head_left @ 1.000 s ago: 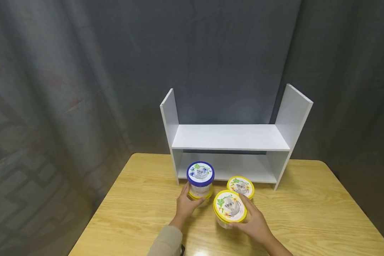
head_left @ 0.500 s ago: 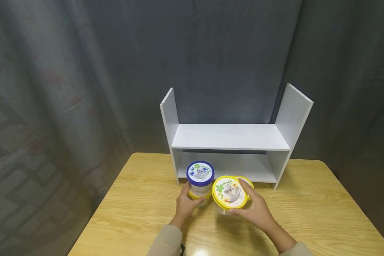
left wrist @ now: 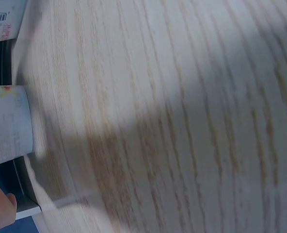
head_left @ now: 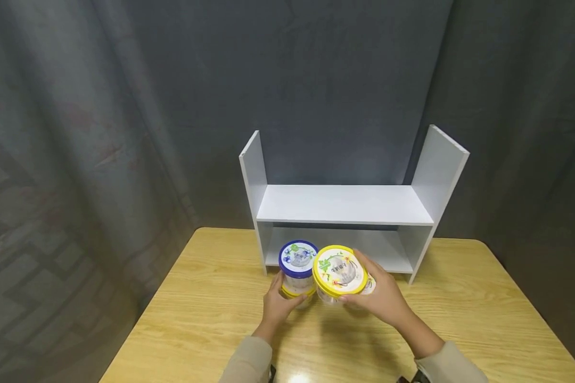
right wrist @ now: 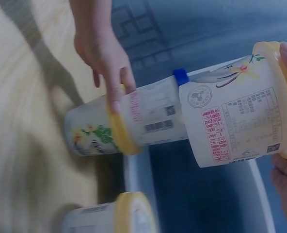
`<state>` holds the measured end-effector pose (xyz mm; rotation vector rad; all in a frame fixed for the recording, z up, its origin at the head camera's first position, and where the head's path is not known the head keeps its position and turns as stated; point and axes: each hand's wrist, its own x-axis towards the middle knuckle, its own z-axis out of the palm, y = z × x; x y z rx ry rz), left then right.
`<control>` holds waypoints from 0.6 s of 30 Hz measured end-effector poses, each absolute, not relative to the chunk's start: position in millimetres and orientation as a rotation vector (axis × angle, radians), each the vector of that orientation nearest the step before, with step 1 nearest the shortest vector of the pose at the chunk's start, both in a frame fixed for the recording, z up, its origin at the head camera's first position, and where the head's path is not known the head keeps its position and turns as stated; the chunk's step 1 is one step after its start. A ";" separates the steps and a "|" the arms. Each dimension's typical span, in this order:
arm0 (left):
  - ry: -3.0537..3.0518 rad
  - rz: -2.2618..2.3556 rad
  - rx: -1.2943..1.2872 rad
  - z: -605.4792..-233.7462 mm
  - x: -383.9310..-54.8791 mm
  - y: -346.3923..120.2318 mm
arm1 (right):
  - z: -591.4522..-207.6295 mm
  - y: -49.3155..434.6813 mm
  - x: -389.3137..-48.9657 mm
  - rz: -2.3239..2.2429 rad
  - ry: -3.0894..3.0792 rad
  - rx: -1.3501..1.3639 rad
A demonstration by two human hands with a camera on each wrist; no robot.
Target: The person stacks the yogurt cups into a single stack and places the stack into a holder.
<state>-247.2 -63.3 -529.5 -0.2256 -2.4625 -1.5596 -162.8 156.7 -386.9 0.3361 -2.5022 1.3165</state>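
My left hand (head_left: 278, 306) curls round the lower of two stacked food tubs, a white tub with a yellow lid (right wrist: 92, 133), its thumb and fingers at the lid. On that lid stands a blue-lidded tub (head_left: 298, 259), upright. My right hand (head_left: 380, 292) grips another yellow-lidded tub (head_left: 340, 270) by its lid, held raised and slightly tilted beside the stack, overlapping the blue lid in the right wrist view. A further yellow-lidded tub (right wrist: 90, 221) stands on the table, mostly hidden behind the right hand's tub in the head view.
Just behind the tubs stands a white two-tier shelf (head_left: 345, 205) with tall side panels. The wooden table (head_left: 220, 282) extends to both sides. Dark grey curtains (head_left: 335, 90) hang behind and at the sides.
My right hand has lifted its yellow-lidded tub upward and away from me, toward the blue-lidded tub, now covering most of the rear tub. My left hand has stayed on the stack.
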 end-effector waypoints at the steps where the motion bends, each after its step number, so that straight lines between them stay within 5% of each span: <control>1: -2.462 -1.555 -0.233 -530.2 -247.9 -63.0 | -384.2 156.6 -163.9 1.316 -2.504 0.339; 18: -2.478 -1.557 -0.236 -526.7 -245.7 -63.2 | -361.2 146.6 -190.8 1.430 -2.514 0.347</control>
